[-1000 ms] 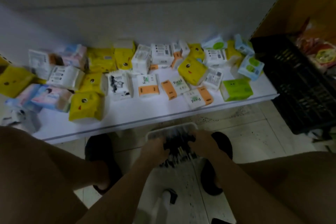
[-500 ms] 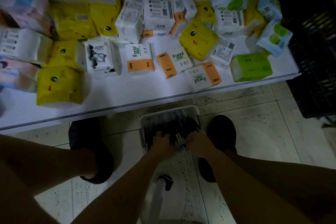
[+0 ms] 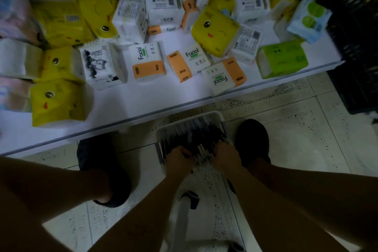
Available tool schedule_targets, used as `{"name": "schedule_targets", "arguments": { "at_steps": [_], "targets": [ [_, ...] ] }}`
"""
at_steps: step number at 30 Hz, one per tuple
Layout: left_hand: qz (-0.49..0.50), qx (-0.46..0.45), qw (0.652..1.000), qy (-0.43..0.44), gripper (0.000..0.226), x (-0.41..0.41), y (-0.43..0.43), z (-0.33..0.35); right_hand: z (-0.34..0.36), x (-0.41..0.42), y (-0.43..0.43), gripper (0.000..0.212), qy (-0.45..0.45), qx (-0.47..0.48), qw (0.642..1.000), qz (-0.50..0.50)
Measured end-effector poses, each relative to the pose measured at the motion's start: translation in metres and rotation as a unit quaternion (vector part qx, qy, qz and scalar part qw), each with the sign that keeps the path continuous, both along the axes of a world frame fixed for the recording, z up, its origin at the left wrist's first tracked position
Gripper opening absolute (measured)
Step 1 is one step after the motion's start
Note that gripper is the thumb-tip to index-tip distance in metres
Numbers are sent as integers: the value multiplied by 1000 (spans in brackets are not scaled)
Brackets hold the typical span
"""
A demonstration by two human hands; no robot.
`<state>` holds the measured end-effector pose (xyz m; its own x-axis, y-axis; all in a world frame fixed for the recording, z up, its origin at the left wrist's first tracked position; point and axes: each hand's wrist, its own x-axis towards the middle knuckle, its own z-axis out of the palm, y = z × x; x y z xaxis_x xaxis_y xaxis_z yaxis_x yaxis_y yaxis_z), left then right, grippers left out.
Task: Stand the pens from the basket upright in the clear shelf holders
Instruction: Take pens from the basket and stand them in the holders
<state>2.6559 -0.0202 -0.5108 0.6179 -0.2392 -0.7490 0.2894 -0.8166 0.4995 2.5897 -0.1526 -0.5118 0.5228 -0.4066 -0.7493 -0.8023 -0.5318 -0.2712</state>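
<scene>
A white basket (image 3: 219, 117) stands on the tiled floor between my two feet, filled with several dark pens (image 3: 194, 135). Both hands reach down into its near end. My left hand (image 3: 179, 158) has its fingers curled into the pens, and my right hand (image 3: 226, 156) is curled around a bundle of pens (image 3: 202, 154) lying between the two hands. No clear shelf holder is in view. The scene is dim.
A low white shelf (image 3: 163, 98) in front of the basket carries several tissue packs, yellow (image 3: 57, 102), orange-and-white (image 3: 149, 61) and green (image 3: 283, 60). A black crate (image 3: 356, 47) stands at the right. My black shoes (image 3: 253, 141) flank the basket; a white bar (image 3: 182, 217) lies below.
The view has tilted down and drawn closer to the basket. Both hands have slid to the basket's near end and closed around pens there.
</scene>
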Motion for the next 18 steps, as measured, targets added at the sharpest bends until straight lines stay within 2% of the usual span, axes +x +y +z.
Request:
{"name": "schedule_targets", "arguments": {
  "at_steps": [2, 7, 10, 14, 17, 18],
  "targets": [
    [15, -12, 1000, 13, 11, -1, 2, 1, 1, -1, 3, 40, -1, -7, 1000, -13],
    [46, -37, 997, 53, 27, 4, 10, 7, 18, -1, 2, 48, 3, 11, 999, -48],
    [24, -33, 997, 67, 30, 7, 12, 12, 34, 2, -1, 39, 16, 28, 998, -62],
    [-7, -39, 998, 41, 30, 2, 11, 30, 60, -2, 4, 34, 35, 57, 993, -97],
    [-13, -63, 998, 4, 26, -7, 15, 48, 83, -14, 11, 34, 42, 5, 999, -26],
    [-15, -72, 997, -11, 23, -10, 17, 54, 88, -18, 13, 34, 28, -1, 999, -31]
  ]
}}
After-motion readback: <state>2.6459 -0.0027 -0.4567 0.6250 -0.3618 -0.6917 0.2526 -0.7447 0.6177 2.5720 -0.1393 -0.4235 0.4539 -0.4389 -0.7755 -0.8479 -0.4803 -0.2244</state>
